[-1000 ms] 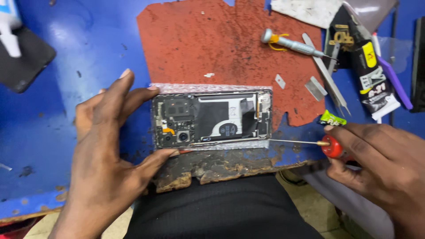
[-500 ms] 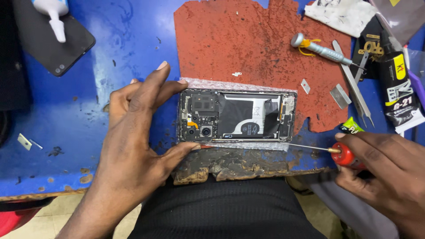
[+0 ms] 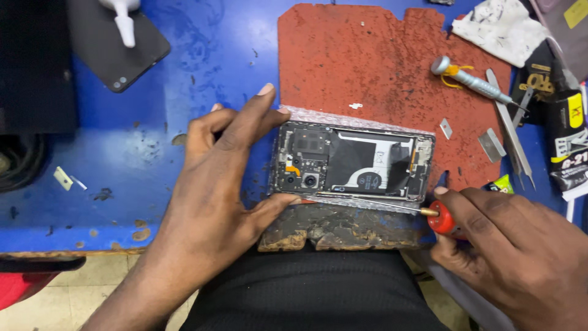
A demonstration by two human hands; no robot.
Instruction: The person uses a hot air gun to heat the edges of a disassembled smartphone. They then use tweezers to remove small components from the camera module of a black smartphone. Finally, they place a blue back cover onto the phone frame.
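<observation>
Hands come first, close to the person's body: the right hand (image 3: 520, 251) has its fingers closed around a red-handled screwdriver (image 3: 442, 219), whose thin shaft lies along the near edge of the opened phone (image 3: 352, 162). The left hand (image 3: 220, 178) is spread open and grips nothing; its thumb and fingers press the left end of the phone. The phone lies flat on a red mat (image 3: 367, 61) on the blue tabletop (image 3: 202, 61). Farther right lie a second screwdriver (image 3: 468, 78) and tweezers (image 3: 511, 132).
</observation>
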